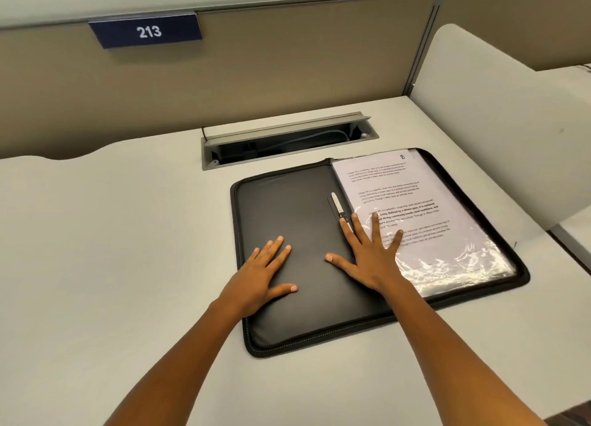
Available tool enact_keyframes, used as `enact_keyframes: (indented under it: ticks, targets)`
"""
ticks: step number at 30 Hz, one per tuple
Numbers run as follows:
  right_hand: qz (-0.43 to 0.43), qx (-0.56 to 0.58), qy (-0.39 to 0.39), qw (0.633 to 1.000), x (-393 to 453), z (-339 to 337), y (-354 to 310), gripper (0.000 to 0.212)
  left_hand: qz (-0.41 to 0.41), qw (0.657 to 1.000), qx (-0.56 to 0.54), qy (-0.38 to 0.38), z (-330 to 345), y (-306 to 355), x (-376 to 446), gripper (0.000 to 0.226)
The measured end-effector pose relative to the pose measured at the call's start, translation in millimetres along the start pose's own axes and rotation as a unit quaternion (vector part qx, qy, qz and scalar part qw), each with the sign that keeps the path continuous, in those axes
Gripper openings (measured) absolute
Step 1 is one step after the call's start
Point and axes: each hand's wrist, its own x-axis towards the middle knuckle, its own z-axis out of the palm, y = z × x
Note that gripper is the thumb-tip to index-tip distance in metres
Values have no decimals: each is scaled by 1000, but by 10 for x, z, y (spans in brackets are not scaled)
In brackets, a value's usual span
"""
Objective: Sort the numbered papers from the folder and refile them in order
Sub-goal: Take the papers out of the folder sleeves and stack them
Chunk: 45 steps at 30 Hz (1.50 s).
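Note:
A black zip folder lies open on the white desk. Its left half is a bare black padded cover. Its right half holds a stack of printed papers in clear plastic sleeves, the top sheet marked 2 at its far corner. A white pen sits in the loop at the spine. My left hand rests flat on the left cover with fingers spread. My right hand lies flat across the spine, fingertips touching the pen's near end and the top sleeve's edge.
A grey cable tray with its lid raised is set into the desk just behind the folder. A white side divider stands at the right. A beige back panel carries a blue sign reading 213.

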Motion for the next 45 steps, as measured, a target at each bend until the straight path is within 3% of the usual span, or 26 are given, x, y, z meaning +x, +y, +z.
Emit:
enact_keyframes:
  ticks: [14, 21, 25, 29, 35, 38, 40, 45]
  targets:
    - [-119, -11, -1, 993, -670, 337, -2102, 99, -90, 995, -45, -5, -251, -1207, -2069, 97]
    - [-180, -27, -6, 983, -892, 469, -2809, 99, -135, 988, -74, 9, -290, -1535, -2838, 98]
    - [-175, 24, 3, 984, -937, 436, -2827, 96, -145, 986, -81, 19, -280, -1557, -2909, 98]
    - [-57, 154, 80, 983, -957, 319, -2518, 82, -182, 978, -92, 48, -362, -1487, -2809, 103]
    - [111, 103, 160, 975, -1204, 330, -1873, 80, -209, 970, -46, 118, -497, -1318, -2512, 96]
    - [127, 94, 143, 977, -1393, 385, -1750, 81, -208, 961, -100, 153, -484, -1168, -2423, 76]
    - [122, 153, 146, 970, -1434, 404, -1714, 82, -207, 958, -127, 155, -481, -1086, -2374, 63]
    - [50, 263, 185, 946, -1393, 352, -1749, 54, -198, 948, -195, 157, -490, -956, -2318, 45]
